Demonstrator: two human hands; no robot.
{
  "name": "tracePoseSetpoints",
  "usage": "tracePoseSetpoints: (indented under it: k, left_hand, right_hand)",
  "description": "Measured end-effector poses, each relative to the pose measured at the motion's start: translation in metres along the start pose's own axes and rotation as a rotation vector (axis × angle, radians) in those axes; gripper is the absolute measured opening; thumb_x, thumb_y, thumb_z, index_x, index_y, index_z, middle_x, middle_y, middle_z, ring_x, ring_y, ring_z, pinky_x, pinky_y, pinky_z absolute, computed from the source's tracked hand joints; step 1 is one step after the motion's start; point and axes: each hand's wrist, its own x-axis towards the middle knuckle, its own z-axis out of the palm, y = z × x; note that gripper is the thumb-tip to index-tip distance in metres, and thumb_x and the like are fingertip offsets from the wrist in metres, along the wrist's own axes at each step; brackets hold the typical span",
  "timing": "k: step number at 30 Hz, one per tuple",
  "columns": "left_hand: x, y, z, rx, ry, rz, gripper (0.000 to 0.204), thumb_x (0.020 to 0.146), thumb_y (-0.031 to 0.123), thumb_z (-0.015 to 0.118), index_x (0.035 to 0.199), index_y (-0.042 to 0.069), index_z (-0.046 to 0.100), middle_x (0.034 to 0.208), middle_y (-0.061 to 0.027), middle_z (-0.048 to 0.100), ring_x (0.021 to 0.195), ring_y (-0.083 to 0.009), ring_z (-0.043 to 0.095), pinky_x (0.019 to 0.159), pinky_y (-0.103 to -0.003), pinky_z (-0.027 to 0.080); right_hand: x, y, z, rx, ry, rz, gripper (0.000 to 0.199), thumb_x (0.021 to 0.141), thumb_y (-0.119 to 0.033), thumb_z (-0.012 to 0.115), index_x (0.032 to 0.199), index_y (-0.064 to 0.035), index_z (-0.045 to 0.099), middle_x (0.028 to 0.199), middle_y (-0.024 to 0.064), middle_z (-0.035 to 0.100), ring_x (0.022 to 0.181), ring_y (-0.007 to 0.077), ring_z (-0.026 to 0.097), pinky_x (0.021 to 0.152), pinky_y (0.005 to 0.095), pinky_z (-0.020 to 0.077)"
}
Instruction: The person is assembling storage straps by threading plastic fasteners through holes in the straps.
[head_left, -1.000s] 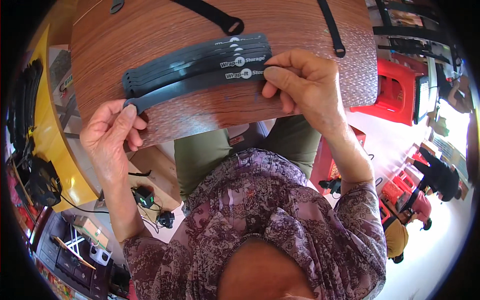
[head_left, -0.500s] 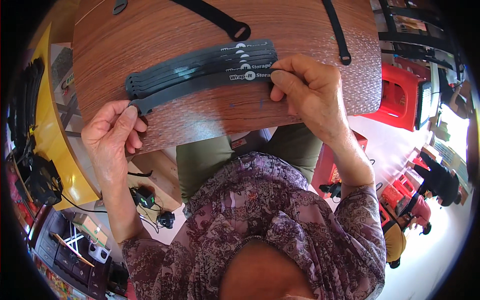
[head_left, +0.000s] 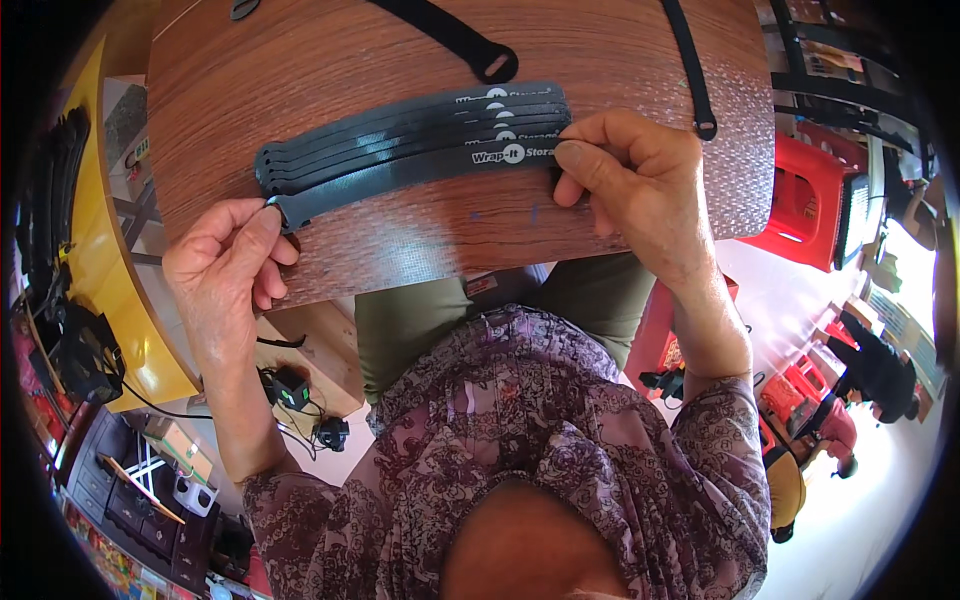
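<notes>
A dark grey strap (head_left: 400,178) with white print stretches between my two hands, along the near edge of a fanned stack of matching straps (head_left: 390,133). My left hand (head_left: 230,255) pinches its left end between thumb and fingers. At the other end, my right hand (head_left: 640,185) grips the strap with thumb and forefinger, hiding its tip. The stacked straps lie overlapped on the wooden table, with small holes at their left ends. Farther back lies a wide black strap (head_left: 450,35) with a slotted end.
The brown wood-grain table (head_left: 400,240) bears a thin black strap (head_left: 692,70) at the right and a dark looped end (head_left: 243,9) at the far left. A yellow table (head_left: 140,340) stands left, a red stool (head_left: 805,205) right. Other people (head_left: 870,370) are at the far right.
The table, straps and both hands sit slightly farther right in view. The near strap's left end appears a little lower, and both hands keep their pinch.
</notes>
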Motion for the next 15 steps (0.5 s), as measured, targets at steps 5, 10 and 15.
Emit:
tracePoseSetpoints:
  k: [5,10,15]
  left_hand:
    - [-0.0003,0.0031,0.0015,-0.024,0.005,-0.038,0.011,0.082,0.008,0.061,0.083,-0.003,0.062,0.06,-0.0047,0.06,0.039,-0.0039,0.046,0.035,-0.015,0.032]
    - [0.0031,0.0029,-0.0003,-0.051,-0.033,-0.064,0.011,0.081,0.008,0.061,0.08,-0.002,0.062,0.06,-0.0042,0.059,0.04,-0.0033,0.046,0.034,-0.015,0.032]
    - [0.0027,0.0043,-0.0004,-0.017,-0.012,-0.074,0.011,0.08,0.009,0.06,0.078,-0.001,0.062,0.058,-0.0038,0.059,0.039,-0.0032,0.045,0.034,-0.015,0.031]
  right_hand:
    - [-0.0001,-0.0011,0.0019,0.054,-0.003,0.019,0.011,0.082,-0.007,0.059,0.086,0.0026,0.062,0.061,0.0058,0.061,0.04,0.0036,0.044,0.037,0.016,0.0324]
    - [0.0,-0.0014,0.0,0.041,0.018,0.036,0.013,0.082,-0.007,0.059,0.087,0.0041,0.062,0.062,0.0074,0.061,0.04,0.0039,0.044,0.036,0.0152,0.0308]
    - [0.0017,-0.0009,0.0023,0.006,0.021,0.02,0.013,0.083,-0.008,0.059,0.087,0.004,0.062,0.062,0.0079,0.061,0.039,0.0038,0.043,0.035,0.0153,0.0301]
